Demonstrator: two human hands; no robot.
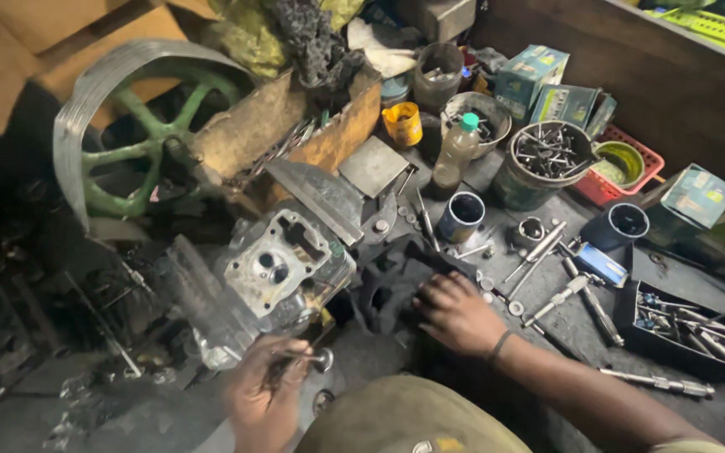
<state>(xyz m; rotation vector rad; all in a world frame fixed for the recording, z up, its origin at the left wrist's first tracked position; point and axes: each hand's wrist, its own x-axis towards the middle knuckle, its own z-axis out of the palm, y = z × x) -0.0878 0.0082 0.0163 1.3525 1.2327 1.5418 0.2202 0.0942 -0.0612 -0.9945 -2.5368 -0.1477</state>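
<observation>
Crosswise, valve, head rightward.

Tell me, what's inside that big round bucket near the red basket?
The round bucket is filled with a heap of thin metal rods with small heads, perhaps engine valves. They cover the bottom, so anything lying beneath them cannot be seen.

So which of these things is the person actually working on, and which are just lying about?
In use:
- left hand holding a small valve
- cylinder head
- right hand flat on the dark bench

Lying about:
- green flywheel
- plastic bottle
- bucket of bolts
- tool tray
</observation>
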